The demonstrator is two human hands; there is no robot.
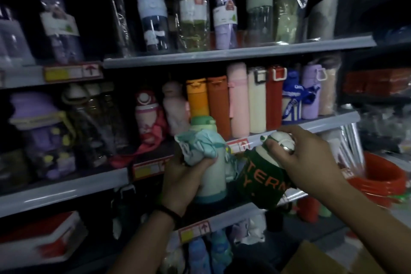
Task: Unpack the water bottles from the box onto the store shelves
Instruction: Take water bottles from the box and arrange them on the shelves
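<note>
Dim store aisle, shelves (pixel 66 187) crowding with bottles. Left hand (pixel 184 176) is gripping a mint bottle (pixel 209 180) round its body, with a crumpled teal strap (pixel 198 147) bunching under the fingers. Its long axis is running vertical, lid up, base at the lower shelf's front. Right hand (pixel 307 158) is clutching the white cap of a dark green bottle (pixel 262 182), which is tilting with its cap leaning up and right, just beside the mint one. Cardboard box (pixel 329 260) is showing bottom right.
</note>
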